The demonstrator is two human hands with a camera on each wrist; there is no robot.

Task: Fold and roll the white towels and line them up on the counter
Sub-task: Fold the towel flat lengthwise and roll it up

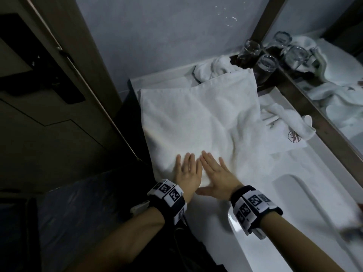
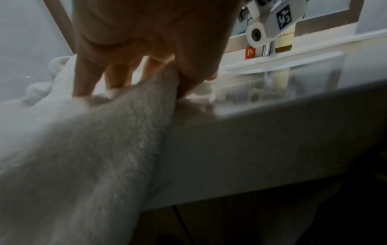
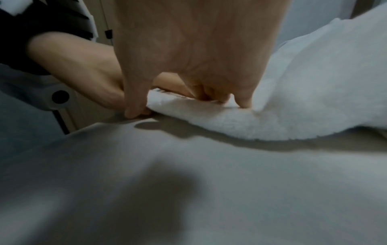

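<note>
The large white towel lies spread on the white worktop, its near edge hanging over the front; the left hand and right hand lie side by side on its near end, fingers straight, pressing flat, gripping nothing; a crumpled towel sits behind, beside two glasses.

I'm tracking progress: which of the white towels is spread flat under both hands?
The large folded towel nearest the counter's front edge; the towel by the glasses and the towel by the mirror lie crumpled, untouched.
</note>
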